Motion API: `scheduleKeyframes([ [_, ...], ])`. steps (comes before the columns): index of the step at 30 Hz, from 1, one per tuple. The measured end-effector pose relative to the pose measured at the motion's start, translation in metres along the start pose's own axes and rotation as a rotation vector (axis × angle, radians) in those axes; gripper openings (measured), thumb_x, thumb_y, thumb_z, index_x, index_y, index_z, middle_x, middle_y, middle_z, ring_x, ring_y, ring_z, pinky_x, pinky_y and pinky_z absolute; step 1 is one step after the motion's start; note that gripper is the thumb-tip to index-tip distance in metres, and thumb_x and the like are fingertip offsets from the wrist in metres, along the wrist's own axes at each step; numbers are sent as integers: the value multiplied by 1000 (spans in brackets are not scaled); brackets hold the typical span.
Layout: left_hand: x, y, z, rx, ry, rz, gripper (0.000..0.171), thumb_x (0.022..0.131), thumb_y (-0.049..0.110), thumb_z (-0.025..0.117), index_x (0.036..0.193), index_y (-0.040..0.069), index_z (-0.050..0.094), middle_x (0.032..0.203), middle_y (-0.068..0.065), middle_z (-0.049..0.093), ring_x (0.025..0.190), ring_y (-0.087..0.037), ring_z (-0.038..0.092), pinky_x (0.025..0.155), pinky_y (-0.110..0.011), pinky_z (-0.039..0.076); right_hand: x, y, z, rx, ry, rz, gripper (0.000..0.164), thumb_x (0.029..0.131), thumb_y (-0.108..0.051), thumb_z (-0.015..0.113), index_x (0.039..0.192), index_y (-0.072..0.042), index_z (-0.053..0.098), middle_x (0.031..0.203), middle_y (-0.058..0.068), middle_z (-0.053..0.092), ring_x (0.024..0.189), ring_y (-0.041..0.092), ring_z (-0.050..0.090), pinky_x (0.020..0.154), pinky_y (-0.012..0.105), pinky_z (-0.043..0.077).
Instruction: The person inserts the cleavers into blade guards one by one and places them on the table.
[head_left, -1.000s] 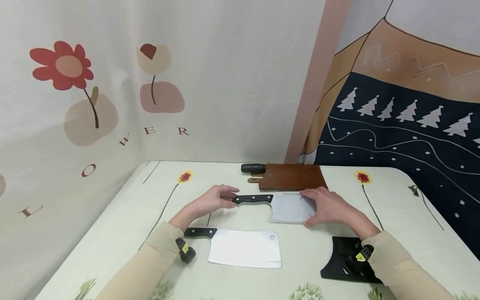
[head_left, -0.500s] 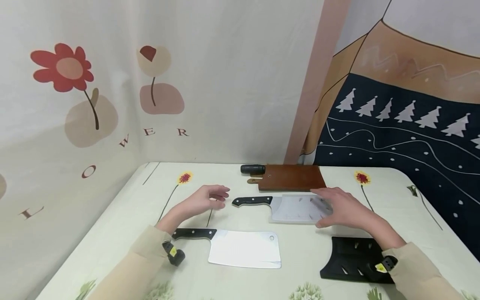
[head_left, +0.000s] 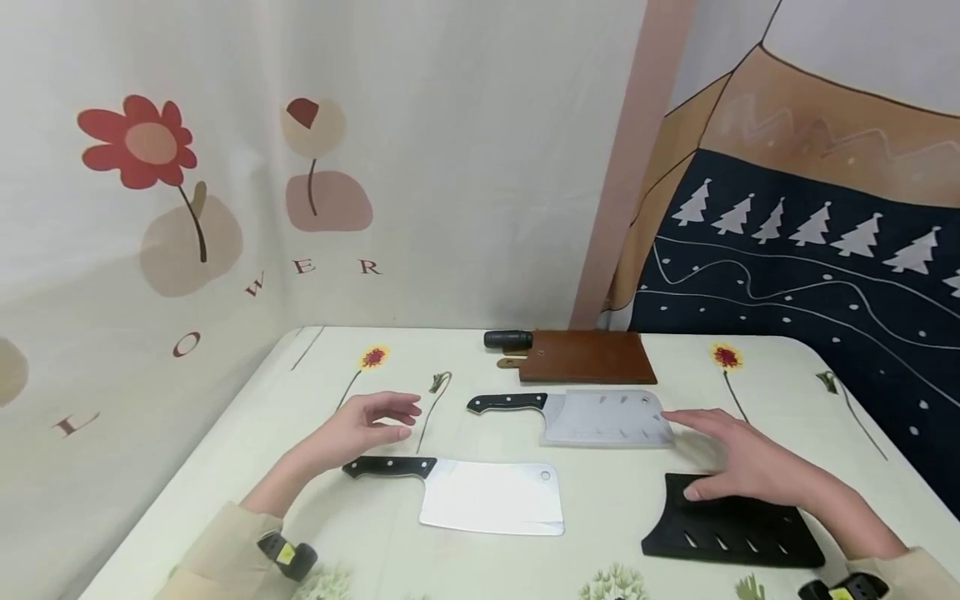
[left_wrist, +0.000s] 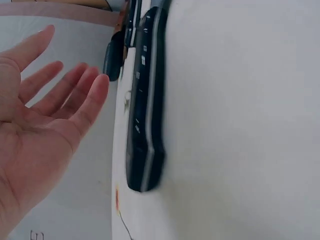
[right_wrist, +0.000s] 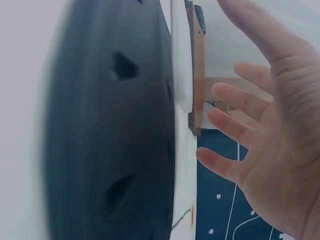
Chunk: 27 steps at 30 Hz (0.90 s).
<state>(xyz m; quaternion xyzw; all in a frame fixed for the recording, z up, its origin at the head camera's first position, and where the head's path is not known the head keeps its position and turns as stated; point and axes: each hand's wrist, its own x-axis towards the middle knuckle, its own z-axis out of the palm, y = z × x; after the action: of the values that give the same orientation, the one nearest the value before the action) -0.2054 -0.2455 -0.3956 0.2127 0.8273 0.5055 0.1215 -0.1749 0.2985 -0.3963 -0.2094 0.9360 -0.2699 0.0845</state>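
Note:
A cleaver with a bare shiny blade (head_left: 491, 497) and riveted black handle (head_left: 390, 467) lies at the front middle. My left hand (head_left: 360, 429) hovers beside that handle, fingers loosely bent and holding nothing; the left wrist view shows a gap between hand and handle (left_wrist: 146, 105). Behind lies a second cleaver, its blade inside a translucent white blade cover (head_left: 607, 417). At right is a slotted black blade cover (head_left: 731, 533). My right hand (head_left: 757, 462) is above its far edge, fingers spread and holding nothing; the right wrist view shows it apart from the black cover (right_wrist: 115, 125).
At the back of the table lies a brown sheath (head_left: 588, 357), with a black handle (head_left: 508, 339) at its left end. The tablecloth (head_left: 247, 450) is pale with printed flowers. A printed curtain (head_left: 465, 167) hangs behind the table's far edge.
The right hand has let go of the translucent cover on the far cleaver and moved right and nearer. The left hand has left that cleaver's handle and drawn back left and nearer.

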Motion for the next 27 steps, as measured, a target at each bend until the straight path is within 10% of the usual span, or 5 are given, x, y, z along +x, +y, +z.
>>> scheduleKeyframes([
  [13, -40, -24, -12, 60, -45, -12, 50, 93, 8, 74, 137, -10, 58, 128, -23, 67, 114, -37, 66, 87, -26, 55, -39, 37, 18, -32, -50, -83, 103, 67, -40, 95, 153, -11, 46, 149, 22, 48, 128, 50, 41, 87, 71, 42],
  [21, -43, -36, -14, 153, -121, 25, 58, 89, 10, 78, 142, 0, 58, 128, -11, 69, 116, -15, 63, 95, -23, 47, -51, 51, 24, -61, 15, -117, 104, 62, -45, 97, 152, -22, 50, 151, 7, 46, 128, 1, 31, 87, 69, 42],
  [27, -40, -37, -11, 164, -155, 90, 58, 88, 8, 78, 142, 0, 58, 130, -11, 68, 114, -14, 62, 98, -22, 44, -52, 55, 26, -49, 10, -155, 106, 61, -45, 97, 153, -26, 49, 155, 0, 40, 130, -4, 23, 86, 68, 41],
])
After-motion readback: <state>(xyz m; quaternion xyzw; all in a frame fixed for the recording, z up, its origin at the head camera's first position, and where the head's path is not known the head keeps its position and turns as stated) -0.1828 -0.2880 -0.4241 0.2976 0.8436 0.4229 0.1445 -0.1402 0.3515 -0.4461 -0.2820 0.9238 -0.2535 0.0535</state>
